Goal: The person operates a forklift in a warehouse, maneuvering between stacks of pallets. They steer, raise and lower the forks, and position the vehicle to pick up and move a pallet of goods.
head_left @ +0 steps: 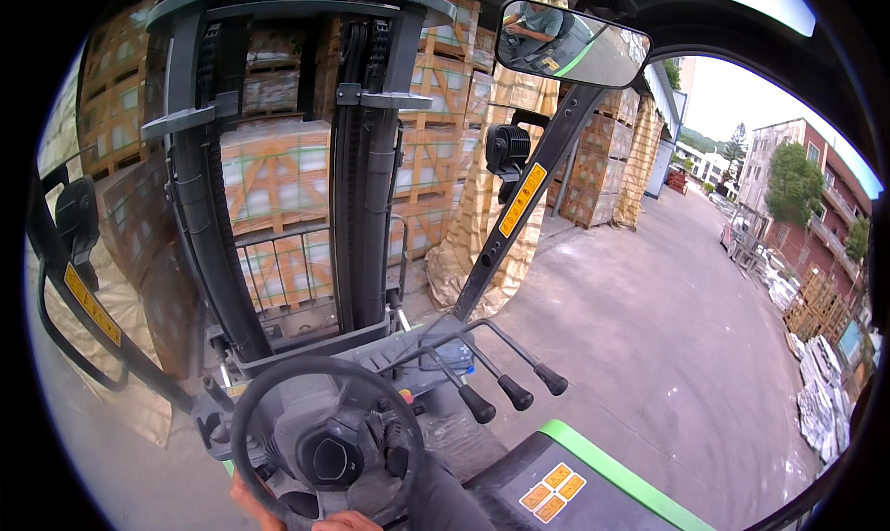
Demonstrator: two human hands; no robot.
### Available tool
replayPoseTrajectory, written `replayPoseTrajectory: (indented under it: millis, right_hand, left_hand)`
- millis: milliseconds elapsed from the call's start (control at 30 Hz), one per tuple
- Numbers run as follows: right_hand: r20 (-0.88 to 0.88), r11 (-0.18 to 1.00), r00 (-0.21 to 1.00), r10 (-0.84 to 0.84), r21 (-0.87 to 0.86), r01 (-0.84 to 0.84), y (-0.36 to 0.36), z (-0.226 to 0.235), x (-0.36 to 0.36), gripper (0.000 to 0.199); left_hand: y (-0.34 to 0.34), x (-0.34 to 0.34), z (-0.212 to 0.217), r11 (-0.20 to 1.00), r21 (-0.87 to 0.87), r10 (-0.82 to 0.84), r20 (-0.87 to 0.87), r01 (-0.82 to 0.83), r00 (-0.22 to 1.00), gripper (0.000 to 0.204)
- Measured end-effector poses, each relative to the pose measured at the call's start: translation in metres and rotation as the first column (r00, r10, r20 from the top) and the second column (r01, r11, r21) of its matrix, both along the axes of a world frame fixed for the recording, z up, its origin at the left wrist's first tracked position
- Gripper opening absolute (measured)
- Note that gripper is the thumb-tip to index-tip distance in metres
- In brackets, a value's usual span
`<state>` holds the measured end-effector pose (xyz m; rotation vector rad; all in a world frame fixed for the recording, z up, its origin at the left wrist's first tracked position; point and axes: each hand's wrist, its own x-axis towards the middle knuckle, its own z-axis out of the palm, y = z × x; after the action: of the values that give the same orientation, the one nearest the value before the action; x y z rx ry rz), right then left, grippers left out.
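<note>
The steering wheel (331,459) stands at the dashboard's (375,353) near left corner, its round face tilted up and back (three levers (514,392) beside it point lengthwise rightward and back). The left hand (248,501) is at its lower-left rim, the right hand (347,522) at its bottom; whether they grip, I cannot tell.

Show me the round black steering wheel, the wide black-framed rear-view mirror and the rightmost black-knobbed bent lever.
Round black steering wheel (330,459): head view, on its centre hub.
Wide black-framed rear-view mirror (575,45): head view, on its reflecting glass.
Rightmost black-knobbed bent lever (551,380): head view, on its knob.
</note>
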<state>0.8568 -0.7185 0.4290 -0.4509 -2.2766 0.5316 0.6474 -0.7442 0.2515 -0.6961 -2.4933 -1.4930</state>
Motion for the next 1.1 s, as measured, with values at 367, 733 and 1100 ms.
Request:
replayPoseTrajectory:
  millis: [367,733,1100]
  right_hand:
    - [0.021,0.999,1.0,0.013,0.044,-0.014,-0.003,0.001,-0.009,0.022]
    - [0.083,0.998,0.996,0.012,0.065,-0.017,-0.011,0.002,-0.026,0.022]
    - [0.063,0.997,0.995,-0.078,-0.008,0.079,0.013,-0.012,0.006,0.019]
  left_hand:
    - [-0.005,-0.009,0.002,0.997,-0.074,0.011,-0.106,-0.019,0.994,0.03]
    - [-0.007,-0.018,0.018,0.992,-0.121,-0.027,-0.048,0.021,0.998,0.036]
    - [-0.006,-0.022,0.02,0.996,-0.093,-0.016,0.015,0.018,1.0,0.044]
